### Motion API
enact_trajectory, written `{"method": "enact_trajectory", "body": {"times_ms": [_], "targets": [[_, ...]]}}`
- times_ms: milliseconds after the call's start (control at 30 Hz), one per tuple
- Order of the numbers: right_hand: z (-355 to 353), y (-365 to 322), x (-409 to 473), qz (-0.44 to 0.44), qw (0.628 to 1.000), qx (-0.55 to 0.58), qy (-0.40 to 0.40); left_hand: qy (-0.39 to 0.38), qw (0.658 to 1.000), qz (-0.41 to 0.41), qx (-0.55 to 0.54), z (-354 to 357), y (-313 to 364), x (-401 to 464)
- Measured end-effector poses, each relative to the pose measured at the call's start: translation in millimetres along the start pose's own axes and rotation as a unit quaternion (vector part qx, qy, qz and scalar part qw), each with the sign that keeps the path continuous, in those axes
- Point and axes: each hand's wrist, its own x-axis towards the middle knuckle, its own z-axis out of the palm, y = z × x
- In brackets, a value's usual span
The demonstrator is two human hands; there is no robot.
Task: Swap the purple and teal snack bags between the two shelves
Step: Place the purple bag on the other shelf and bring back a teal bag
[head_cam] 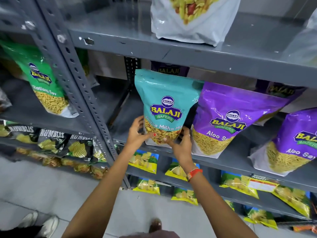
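A teal Balaji snack bag [164, 103] stands upright at the front edge of the middle grey shelf [231, 162]. My left hand [137, 133] grips its lower left corner and my right hand [180, 143] grips its lower right corner. Right beside it stands a purple Aloo Sev bag [228, 117], and a second purple bag [295, 141] stands further right. More purple bags [171, 70] show behind them, partly hidden by the shelf above.
The upper shelf [137, 35] carries a white snack bag [192, 19]. A green bag [41, 79] sits in the left rack beyond a perforated upright post [80, 79]. Yellow chip packets [147, 162] fill the lower shelves, black packets [56, 143] the lower left. Feet show on the tiled floor.
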Motion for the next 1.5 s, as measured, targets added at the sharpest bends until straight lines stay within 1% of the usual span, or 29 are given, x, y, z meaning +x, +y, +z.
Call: {"method": "enact_trajectory", "body": {"times_ms": [167,300,433,567,767,967,1033,1267,1433,1500], "targets": [[2.1,-10.8,-23.6,-0.015,0.999,-0.002,-0.042,0.050,0.999,0.006,0.007,-14.8,10.0,-35.9],[-7.7,-24.2,-55.6,-0.033,0.997,0.016,-0.066,0.081,0.996,0.033,0.021,-22.2,21.1,-73.4],[-30.0,-50.6,-89.1,-0.050,0.996,0.056,-0.057,0.097,0.992,0.083,0.024,-16.7,55.0,-107.0],[-70.0,-93.7,-111.3,-0.086,0.991,0.103,-0.012,0.093,0.985,0.145,0.028,5.2,108.2,-130.7],[-150.6,-167.8,-120.2,-0.167,0.980,0.100,0.052,0.072,0.968,0.240,0.013,61.3,194.5,-139.5],[-237.8,-235.3,-114.1,-0.260,0.951,0.093,0.138,0.042,0.953,0.287,-0.086,141.5,270.3,-123.2],[-265.3,-254.2,-103.6,-0.277,0.943,0.084,0.166,0.033,0.947,0.298,-0.112,169.5,292.4,-114.4],[-346.0,-291.1,-43.9,-0.280,0.935,0.078,0.202,0.017,0.951,0.302,-0.065,258.0,362.5,-68.4],[-385.3,-287.4,-1.3,-0.241,0.943,0.061,0.221,0.002,0.964,0.263,-0.023,303.4,374.9,-39.7],[-394.2,-282.0,7.8,-0.225,0.948,0.063,0.217,-0.001,0.968,0.249,-0.013,315.0,372.9,-33.9]]}}
